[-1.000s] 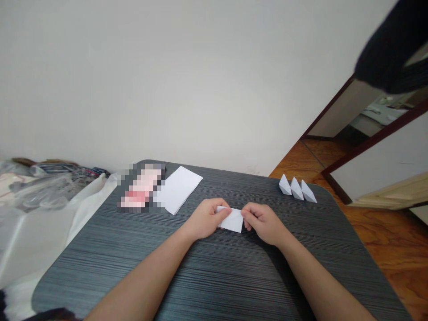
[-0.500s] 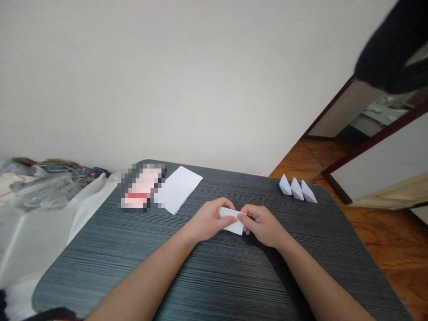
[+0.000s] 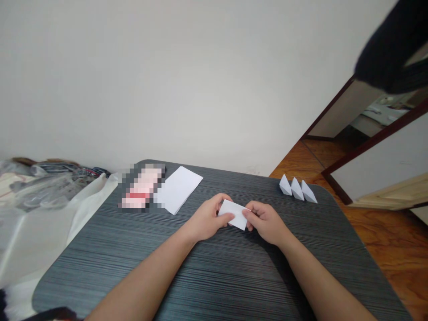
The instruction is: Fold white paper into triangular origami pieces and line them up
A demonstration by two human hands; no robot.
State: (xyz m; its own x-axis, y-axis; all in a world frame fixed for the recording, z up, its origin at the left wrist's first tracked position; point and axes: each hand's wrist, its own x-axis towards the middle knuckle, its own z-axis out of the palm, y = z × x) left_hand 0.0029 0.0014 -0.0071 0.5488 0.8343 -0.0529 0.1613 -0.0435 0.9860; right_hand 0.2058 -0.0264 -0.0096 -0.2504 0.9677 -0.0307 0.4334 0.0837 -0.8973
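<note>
A small folded piece of white paper (image 3: 236, 215) is held between my two hands above the middle of the dark table. My left hand (image 3: 211, 218) pinches its left end, thumb on top and fingers behind. The right end is gripped by my right hand (image 3: 264, 222), its thumb pressed on the near face and the other fingers curled behind. The paper looks flat and rectangular, tilted slightly down to the right. Parts of its back are hidden by my fingers.
Flat white paper sheets (image 3: 180, 189) lie stacked at the back left, beside a pixelated pinkish item (image 3: 142, 185). Three folded white paper shapes (image 3: 297, 189) stand in a row at the back right of the table (image 3: 214, 276). Plastic-covered things (image 3: 67, 183) sit left of it.
The folded paper has turned a little and shows more of its face. My right hand has shifted slightly right, and my left thumb has moved slightly left on the paper.
</note>
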